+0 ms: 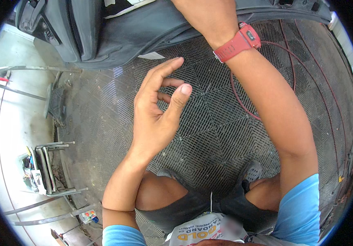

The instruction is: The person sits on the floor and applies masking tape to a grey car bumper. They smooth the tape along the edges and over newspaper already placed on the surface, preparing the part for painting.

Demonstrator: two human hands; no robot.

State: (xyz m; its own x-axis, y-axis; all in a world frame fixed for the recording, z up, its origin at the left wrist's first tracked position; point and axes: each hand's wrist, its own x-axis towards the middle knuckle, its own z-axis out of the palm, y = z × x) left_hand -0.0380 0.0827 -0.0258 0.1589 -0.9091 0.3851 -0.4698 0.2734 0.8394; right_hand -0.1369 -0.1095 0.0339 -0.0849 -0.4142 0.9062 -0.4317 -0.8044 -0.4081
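Observation:
My left hand (158, 107) is raised in mid-air over the floor mat, its fingers curled loosely towards the thumb, with nothing between them. My right hand (207, 15) reaches up to a dark grey vehicle bumper cover or similar car body panel (139, 37); its fingers lie beyond the top edge of the picture, so what they hold or touch is hidden. A red wristwatch (238, 43) is on my right wrist. Just under the panel's lower edge a white piece of paper or film (152, 55) shows.
Dark ribbed floor tiles (207, 123) spread beneath me. Red hoses (315, 83) run over the floor at right. Folded metal chairs (45, 169), a dark metal stand (56, 101) and metal bars (44, 218) are at left by a pale wall. My knees are bent below.

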